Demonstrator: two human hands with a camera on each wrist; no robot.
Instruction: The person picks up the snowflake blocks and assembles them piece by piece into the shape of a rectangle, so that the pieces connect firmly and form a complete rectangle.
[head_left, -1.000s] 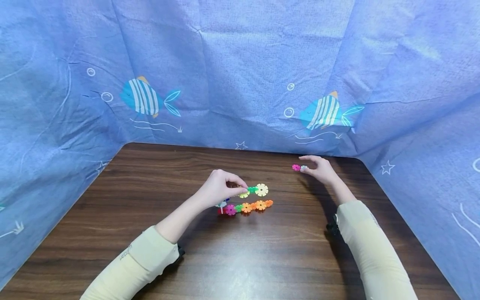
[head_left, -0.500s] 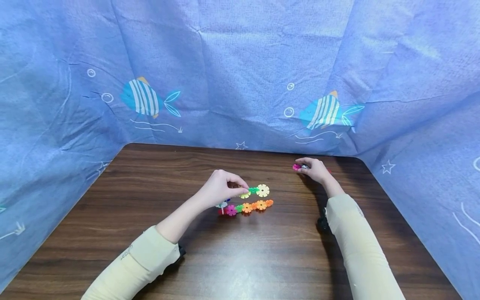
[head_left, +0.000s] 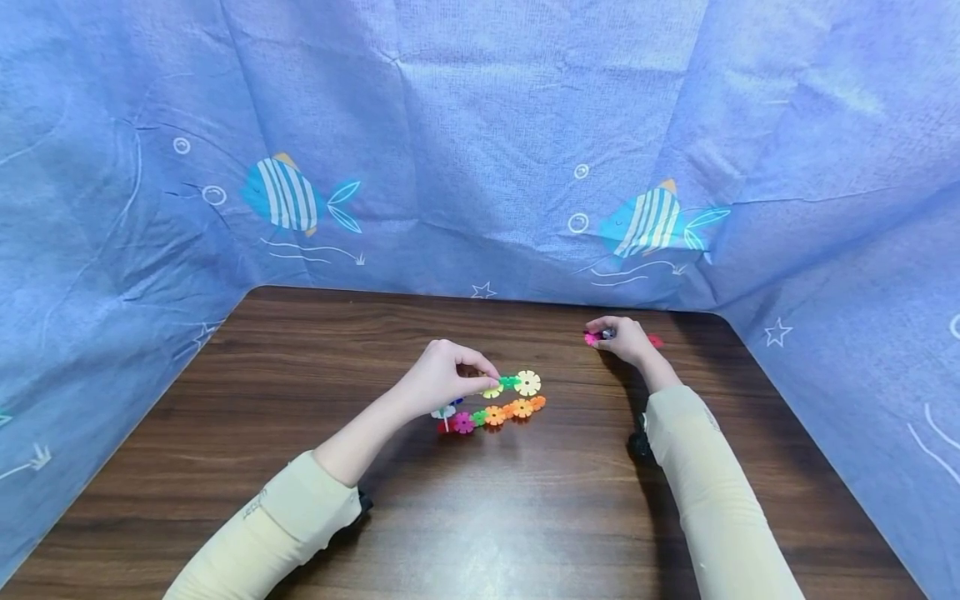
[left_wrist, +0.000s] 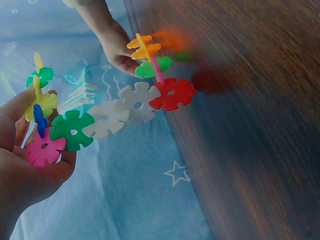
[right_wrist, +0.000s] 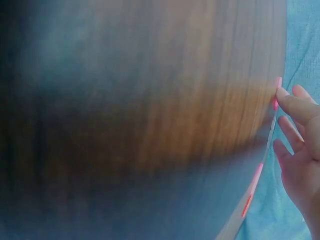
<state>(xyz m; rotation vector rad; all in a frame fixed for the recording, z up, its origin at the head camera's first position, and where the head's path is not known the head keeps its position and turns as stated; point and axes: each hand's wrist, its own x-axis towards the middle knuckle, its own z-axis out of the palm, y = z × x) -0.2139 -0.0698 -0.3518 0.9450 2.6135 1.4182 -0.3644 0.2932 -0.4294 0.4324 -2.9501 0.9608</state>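
Note:
My left hand (head_left: 441, 380) pinches a linked chain of notched, flower-shaped plastic discs (head_left: 495, 416) above the table. In the left wrist view, the thumb and fingers are around its yellow, blue and pink discs. Green, white and red discs (left_wrist: 172, 94) follow in a curve, and an orange end (left_wrist: 146, 50) turns away. At the far right of the table, my right hand (head_left: 628, 340) pinches a pink flower disc (head_left: 591, 339) between thumb and finger. A whitish disc (head_left: 609, 333) lies just behind it, partly hidden by the fingers.
A red-pink disc (head_left: 656, 341) lies to the right of the right hand, near the back edge. The brown wood-grain table (head_left: 525, 517) meets a blue fish-print cloth (head_left: 480, 167) behind and at both sides.
My right hand has moved left and slightly down and its fingers have closed on the pink disc. The red-pink disc has come into sight behind the wrist. My left hand barely moves.

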